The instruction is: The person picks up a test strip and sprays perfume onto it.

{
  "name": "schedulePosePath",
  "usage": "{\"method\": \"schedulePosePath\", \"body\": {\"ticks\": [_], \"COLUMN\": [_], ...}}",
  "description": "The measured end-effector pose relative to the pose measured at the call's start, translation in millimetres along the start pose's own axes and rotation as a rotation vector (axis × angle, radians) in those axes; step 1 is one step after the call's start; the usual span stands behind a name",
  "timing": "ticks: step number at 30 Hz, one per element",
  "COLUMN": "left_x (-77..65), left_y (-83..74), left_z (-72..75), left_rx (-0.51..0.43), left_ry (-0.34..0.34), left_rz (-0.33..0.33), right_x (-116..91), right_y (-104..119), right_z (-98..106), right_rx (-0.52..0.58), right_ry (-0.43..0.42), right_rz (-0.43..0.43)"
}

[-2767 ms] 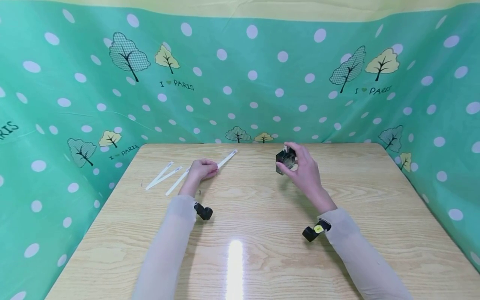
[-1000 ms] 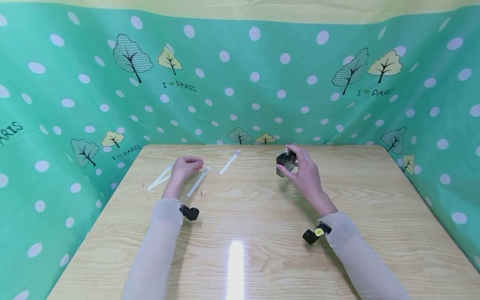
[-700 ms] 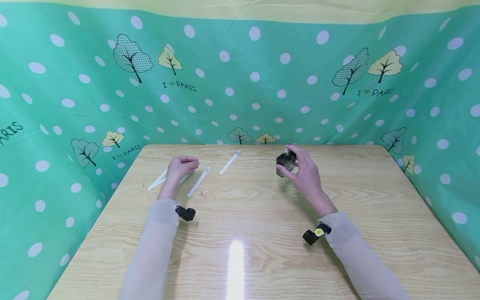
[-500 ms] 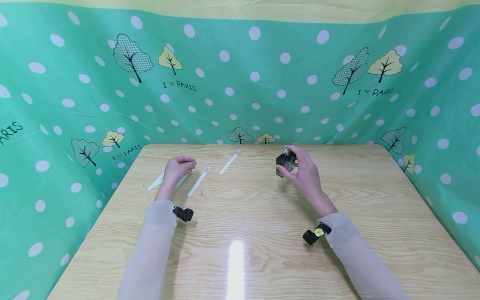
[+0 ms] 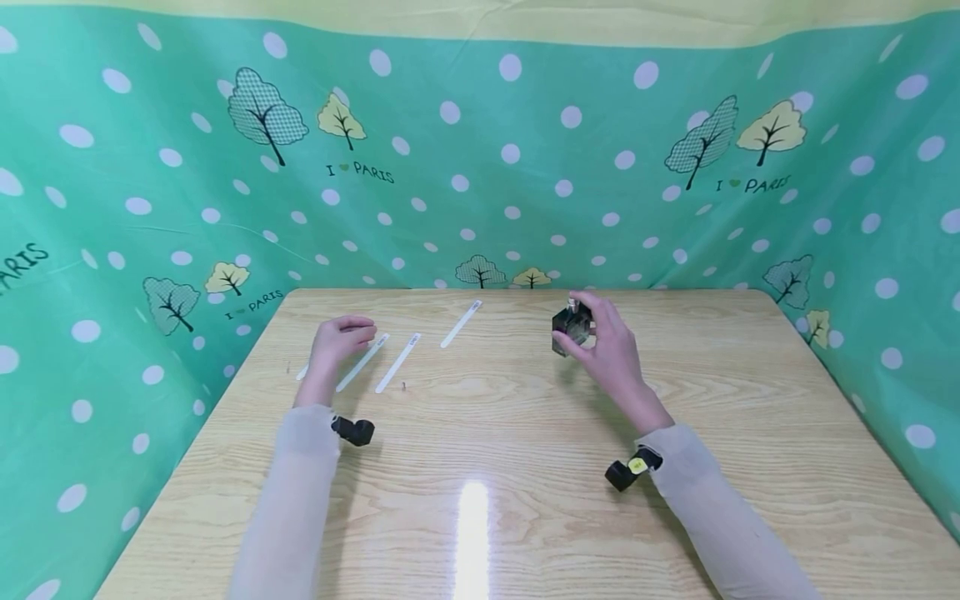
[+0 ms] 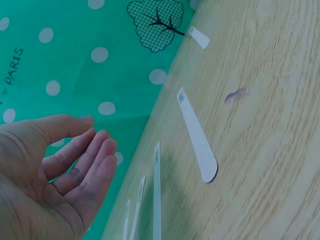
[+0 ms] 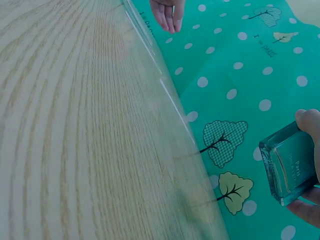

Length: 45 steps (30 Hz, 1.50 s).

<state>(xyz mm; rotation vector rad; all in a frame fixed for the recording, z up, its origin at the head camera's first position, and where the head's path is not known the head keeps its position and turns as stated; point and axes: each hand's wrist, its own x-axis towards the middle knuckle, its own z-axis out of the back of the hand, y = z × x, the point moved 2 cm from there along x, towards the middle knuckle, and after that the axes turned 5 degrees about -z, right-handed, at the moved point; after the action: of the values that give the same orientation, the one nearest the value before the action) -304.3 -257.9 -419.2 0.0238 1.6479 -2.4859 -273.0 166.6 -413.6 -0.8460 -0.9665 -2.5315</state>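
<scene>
My right hand (image 5: 617,348) grips a dark, clear glass perfume bottle (image 5: 573,328) between thumb and fingers, held up near the table's far side. The right wrist view shows the bottle (image 7: 287,162) tilted, with "Paris" lettering on its face. My left hand (image 5: 339,350) hovers at the left of the table, fingers loosely curled around nothing. Beside its fingers lies a white paper test strip (image 5: 363,363), roughly parallel to another strip (image 5: 397,363). A third strip (image 5: 461,324) rests farther back. Under the left hand, another strip (image 5: 302,373) is mostly hidden.
A green dotted curtain (image 5: 480,150) encloses the wooden table (image 5: 555,467) at the back and sides. Small dark marks (image 5: 403,386) show on the tabletop near the strips. Camera units sit on both wrists.
My left hand has let go of the far strip and moved left. Two strips now lie farther right, side by side. The right hand keeps the perfume bottle nearly still.
</scene>
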Motion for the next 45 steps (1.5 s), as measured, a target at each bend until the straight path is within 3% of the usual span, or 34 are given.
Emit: {"method": "schedulePosePath", "body": {"ticks": [24, 45], "left_x": [-9.3, -22.2], "left_y": [25.8, 54.4], "left_z": [37.6, 80.6], "left_rx": [-0.010, -0.002], "left_ry": [-0.052, -0.118], "left_rz": [0.077, 0.145], "right_x": [-5.4, -6.1], "right_y": [-1.0, -0.5], "right_z": [-5.5, -1.9], "right_rx": [0.018, 0.024], "right_ry": [0.025, 0.030], "right_rz": [-0.041, -0.049]}}
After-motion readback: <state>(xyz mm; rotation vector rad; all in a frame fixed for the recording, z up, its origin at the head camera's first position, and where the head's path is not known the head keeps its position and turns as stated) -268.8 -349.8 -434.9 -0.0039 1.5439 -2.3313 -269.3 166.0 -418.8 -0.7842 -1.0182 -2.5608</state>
